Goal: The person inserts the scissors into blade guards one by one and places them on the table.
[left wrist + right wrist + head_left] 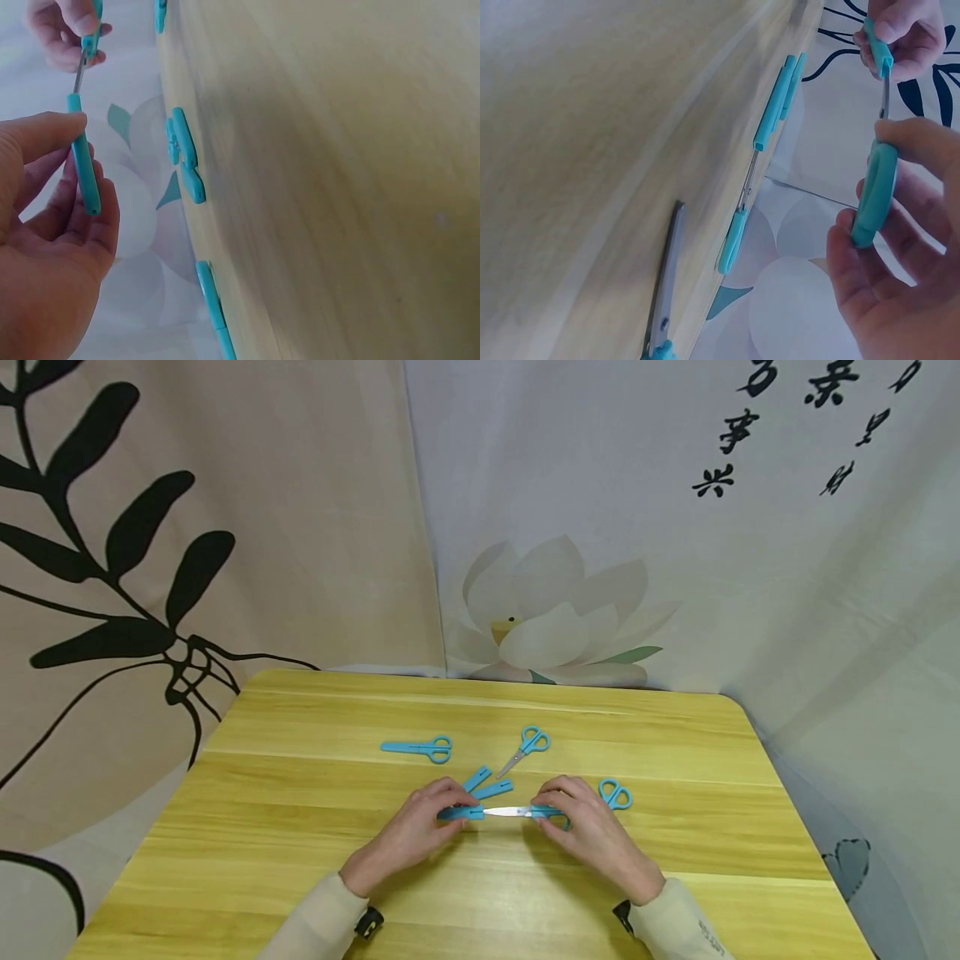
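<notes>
My left hand pinches a blue blade cover between thumb and fingers. Opposite it, my right hand grips blue-handled scissors by the finger loops. Their closed silver blades point left, and the tips are at the mouth of the cover, roughly in line with it. Both wrist views show cover and scissors held up off the tabletop. Just beyond the left fingers lie two loose blue covers, one angled and one flatter.
On the wooden table, covered scissors lie at the back left. Uncovered scissors lie farther right, blades pointing toward me. Another pair of scissors is partly hidden behind the right hand. Printed curtains hang behind the table.
</notes>
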Demonstrator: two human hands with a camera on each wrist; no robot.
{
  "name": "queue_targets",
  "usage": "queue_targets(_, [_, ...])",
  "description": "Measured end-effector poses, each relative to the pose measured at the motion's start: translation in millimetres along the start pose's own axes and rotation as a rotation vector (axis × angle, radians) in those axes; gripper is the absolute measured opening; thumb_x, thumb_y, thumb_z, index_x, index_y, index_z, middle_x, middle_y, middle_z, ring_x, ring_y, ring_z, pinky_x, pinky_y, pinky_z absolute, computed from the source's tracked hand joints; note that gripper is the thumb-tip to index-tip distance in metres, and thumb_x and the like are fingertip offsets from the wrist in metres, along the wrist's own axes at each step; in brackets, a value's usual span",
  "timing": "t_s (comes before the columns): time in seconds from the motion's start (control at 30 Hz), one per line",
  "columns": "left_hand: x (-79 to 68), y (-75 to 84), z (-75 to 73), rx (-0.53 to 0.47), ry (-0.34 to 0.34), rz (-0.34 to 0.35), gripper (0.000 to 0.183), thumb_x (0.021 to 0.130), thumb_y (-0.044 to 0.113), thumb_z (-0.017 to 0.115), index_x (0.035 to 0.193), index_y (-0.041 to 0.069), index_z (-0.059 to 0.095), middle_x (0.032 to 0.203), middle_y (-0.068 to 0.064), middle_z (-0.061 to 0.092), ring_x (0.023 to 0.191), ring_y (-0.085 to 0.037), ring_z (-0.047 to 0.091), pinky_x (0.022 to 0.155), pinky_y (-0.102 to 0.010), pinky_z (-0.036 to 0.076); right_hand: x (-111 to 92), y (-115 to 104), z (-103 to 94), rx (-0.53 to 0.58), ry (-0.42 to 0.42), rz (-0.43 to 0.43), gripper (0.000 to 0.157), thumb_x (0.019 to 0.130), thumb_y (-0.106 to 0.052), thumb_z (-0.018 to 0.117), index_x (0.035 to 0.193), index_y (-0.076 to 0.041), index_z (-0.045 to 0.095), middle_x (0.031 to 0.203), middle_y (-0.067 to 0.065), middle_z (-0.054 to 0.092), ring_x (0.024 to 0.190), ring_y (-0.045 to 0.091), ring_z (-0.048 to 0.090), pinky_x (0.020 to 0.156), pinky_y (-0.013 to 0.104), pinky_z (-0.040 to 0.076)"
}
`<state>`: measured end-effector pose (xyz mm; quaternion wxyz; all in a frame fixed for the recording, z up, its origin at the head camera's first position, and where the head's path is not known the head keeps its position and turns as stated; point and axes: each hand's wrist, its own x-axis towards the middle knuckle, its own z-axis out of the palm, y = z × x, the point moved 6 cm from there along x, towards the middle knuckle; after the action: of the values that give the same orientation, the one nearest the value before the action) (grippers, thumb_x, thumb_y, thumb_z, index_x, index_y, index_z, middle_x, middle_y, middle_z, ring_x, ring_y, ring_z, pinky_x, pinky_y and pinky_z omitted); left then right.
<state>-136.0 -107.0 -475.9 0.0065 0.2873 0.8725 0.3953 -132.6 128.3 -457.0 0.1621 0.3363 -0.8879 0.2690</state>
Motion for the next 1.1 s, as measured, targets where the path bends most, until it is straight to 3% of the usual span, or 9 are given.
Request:
queue_targets(0.27, [2.4,3.5,0.1,0.029,-0.008,-0.010,0.025,0.094,0.005,0.076,0.118,0.013,0.075,0.111,0.007,0.063,0.099,-0.010,0.060,0.088,-0.034,0.054,1.4,-0.2,1.7,0.010,-0.004,-0.004,0.025,0.078,-0.010,0.092,0.099,-0.012,0.078,0.108,-0.004,0.068,0.104,0.019,0.063,0.086,0.038,0.056])
queue_targets(0.6, [5.1,8.6,3.3,0.094,-0.006,0.036,0.024,0.094,0.007,0.077,0.118,0.012,0.075,0.110,0.005,0.063,0.097,-0.009,0.059,0.085,-0.031,0.054,3.7,-2.9,1.5,0.004,-0.006,-0.004,0.024,0.078,-0.010,0.092,0.098,-0.013,0.078,0.107,-0.004,0.068,0.104,0.020,0.063,0.084,0.038,0.056])
queue_targets(1.1, [6.7,11.9,5.0,0.097,0.019,0.056,0.025,0.092,0.005,0.078,0.116,0.010,0.076,0.109,0.004,0.062,0.094,-0.009,0.058,0.082,-0.028,0.055,6.2,-5.3,4.5,0.004,-0.011,-0.004,0.023,0.079,-0.012,0.091,0.098,-0.013,0.078,0.107,-0.005,0.068,0.104,0.019,0.063,0.084,0.037,0.056])
